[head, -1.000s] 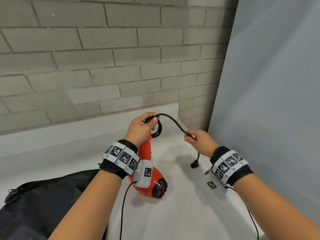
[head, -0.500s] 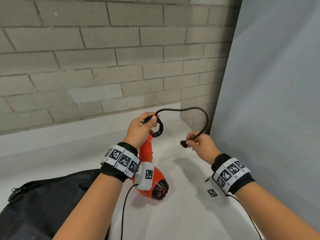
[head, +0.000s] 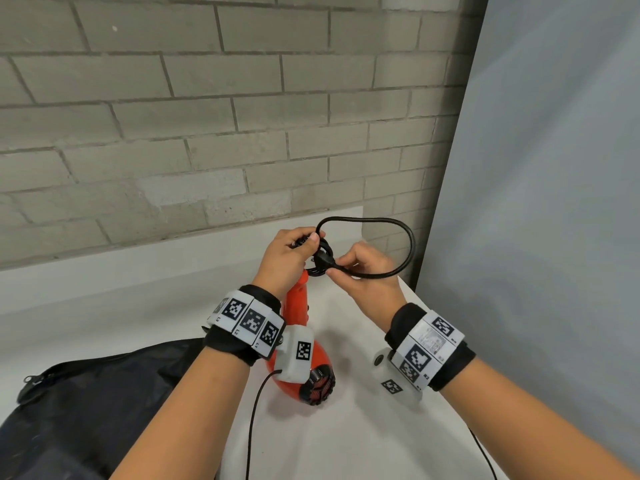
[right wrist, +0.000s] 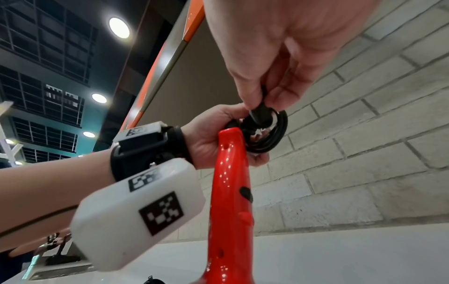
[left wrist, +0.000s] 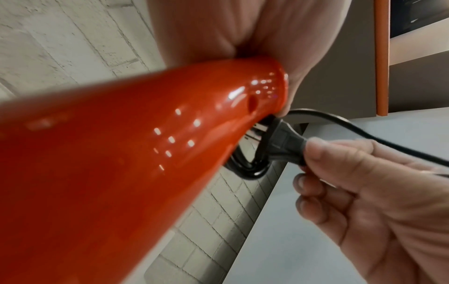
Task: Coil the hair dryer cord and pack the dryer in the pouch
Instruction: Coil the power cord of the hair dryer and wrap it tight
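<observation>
An orange-red hair dryer (head: 298, 313) stands with its barrel on the white table and its handle pointing up. My left hand (head: 287, 258) grips the handle top (right wrist: 230, 146) together with the small black coil of cord (head: 320, 258) wound there. My right hand (head: 363, 271) pinches the black plug (left wrist: 284, 144) and holds it against the coil (right wrist: 269, 134). A last free loop of cord (head: 398, 237) arcs above and to the right of both hands. The black pouch (head: 86, 403) lies at the lower left, its zipper (head: 29, 386) at its left end.
A grey brick wall (head: 207, 116) rises behind the white table (head: 346, 427). A grey panel (head: 536, 202) closes off the right side. The table's back right corner lies just beyond my hands.
My right hand slid to the plug end and brought it left to the coil at the handle top. The cord's free length now forms one loop. The left hand and dryer stayed put.
</observation>
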`<state>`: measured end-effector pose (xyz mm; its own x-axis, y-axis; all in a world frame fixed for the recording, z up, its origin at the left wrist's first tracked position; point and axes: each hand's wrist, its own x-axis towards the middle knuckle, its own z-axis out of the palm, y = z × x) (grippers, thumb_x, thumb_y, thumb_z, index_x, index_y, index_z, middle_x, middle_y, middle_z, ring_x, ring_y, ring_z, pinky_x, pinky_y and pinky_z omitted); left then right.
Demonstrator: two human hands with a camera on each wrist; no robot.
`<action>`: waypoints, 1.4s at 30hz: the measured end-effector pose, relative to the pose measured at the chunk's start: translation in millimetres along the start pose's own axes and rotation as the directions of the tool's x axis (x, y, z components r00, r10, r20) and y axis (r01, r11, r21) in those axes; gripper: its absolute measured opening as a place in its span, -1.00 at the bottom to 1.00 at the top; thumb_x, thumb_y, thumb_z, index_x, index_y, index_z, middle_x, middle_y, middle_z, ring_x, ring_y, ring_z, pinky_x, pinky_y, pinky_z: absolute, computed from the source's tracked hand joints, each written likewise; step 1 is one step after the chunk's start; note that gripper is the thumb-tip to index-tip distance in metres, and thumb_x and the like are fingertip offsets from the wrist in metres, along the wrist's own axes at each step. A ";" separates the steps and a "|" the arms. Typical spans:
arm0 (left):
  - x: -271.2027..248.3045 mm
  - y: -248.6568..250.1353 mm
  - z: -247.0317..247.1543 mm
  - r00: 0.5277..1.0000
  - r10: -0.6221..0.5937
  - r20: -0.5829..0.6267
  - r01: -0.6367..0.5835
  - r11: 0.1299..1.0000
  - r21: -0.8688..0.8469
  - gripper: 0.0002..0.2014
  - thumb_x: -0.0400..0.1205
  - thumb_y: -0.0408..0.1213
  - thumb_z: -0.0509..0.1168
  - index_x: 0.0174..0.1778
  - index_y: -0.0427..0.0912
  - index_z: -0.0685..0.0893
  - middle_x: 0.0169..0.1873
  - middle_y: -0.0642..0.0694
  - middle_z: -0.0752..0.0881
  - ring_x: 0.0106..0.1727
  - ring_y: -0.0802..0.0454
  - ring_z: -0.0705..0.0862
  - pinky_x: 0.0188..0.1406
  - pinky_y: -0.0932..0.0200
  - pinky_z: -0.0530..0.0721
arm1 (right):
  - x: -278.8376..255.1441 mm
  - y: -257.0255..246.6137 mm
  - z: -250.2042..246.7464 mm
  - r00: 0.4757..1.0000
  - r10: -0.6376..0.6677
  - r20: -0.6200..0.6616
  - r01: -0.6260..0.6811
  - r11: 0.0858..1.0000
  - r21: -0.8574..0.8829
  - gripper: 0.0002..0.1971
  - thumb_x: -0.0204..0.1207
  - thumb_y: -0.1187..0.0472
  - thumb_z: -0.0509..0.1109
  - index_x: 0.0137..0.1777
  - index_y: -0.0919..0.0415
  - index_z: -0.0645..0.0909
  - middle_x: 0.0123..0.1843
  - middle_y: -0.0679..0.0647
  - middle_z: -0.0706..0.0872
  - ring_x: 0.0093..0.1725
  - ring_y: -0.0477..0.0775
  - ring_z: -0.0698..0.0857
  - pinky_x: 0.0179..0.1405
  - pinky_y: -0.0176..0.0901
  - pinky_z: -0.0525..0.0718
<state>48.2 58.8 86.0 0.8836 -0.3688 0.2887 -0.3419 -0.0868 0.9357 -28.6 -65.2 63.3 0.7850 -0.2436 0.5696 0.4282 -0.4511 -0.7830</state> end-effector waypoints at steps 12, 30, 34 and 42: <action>-14.2 13.9 22.7 0.983 0.004 0.185 0.004 0.999 -0.041 -0.83 0.62 -0.35 0.21 0.02 -0.26 0.68 -0.21 -0.04 0.67 -0.26 0.35 0.65 -0.27 0.59 0.56 | 19.5 8.1 12.8 0.992 0.107 -0.067 -0.103 0.992 0.066 -0.87 0.46 0.39 0.23 -0.07 0.17 0.38 -0.30 0.07 0.47 -0.39 -0.10 0.51 -0.42 -0.48 0.52; -11.4 9.9 17.0 0.990 0.009 0.141 0.012 0.988 -0.151 -0.74 0.64 -0.39 0.18 -0.24 -0.02 0.71 -0.53 0.17 0.58 -0.54 0.15 0.35 -0.54 0.38 0.36 | -22.6 87.7 -43.9 0.461 0.812 0.359 -0.328 0.532 -0.781 -0.70 0.54 0.43 0.04 -0.01 0.14 0.57 -0.15 0.15 0.58 -0.48 -0.01 0.46 -0.61 -0.35 0.47; -10.9 9.0 14.2 0.989 0.024 0.145 -0.007 0.993 -0.120 -0.75 0.63 -0.38 0.19 -0.24 -0.02 0.70 -0.59 0.21 0.58 -0.54 0.16 0.35 -0.51 0.37 0.34 | -14.7 77.8 -38.7 0.603 0.677 0.422 -0.272 0.671 -0.689 -0.54 0.58 0.31 0.17 0.45 -0.01 0.33 0.31 0.15 0.55 0.17 0.20 0.63 0.08 -0.05 0.67; -12.7 14.9 12.0 0.976 0.070 0.207 -0.047 0.992 -0.116 -0.82 0.63 -0.44 0.18 -0.16 -0.12 0.65 -0.65 0.20 0.56 -0.60 0.27 0.44 -0.52 0.44 0.44 | 4.3 36.0 -7.9 0.850 0.268 0.454 -0.240 0.963 -0.120 -0.77 0.66 0.28 0.09 0.08 0.09 0.58 0.00 -0.01 0.70 0.02 -0.24 0.63 0.15 -0.33 0.50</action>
<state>28.1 51.2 93.8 0.7718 -0.5577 0.3056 -0.3439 0.0382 0.9382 -13.4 -89.3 39.5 0.9851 0.0618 0.1607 0.1705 -0.4795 -0.8608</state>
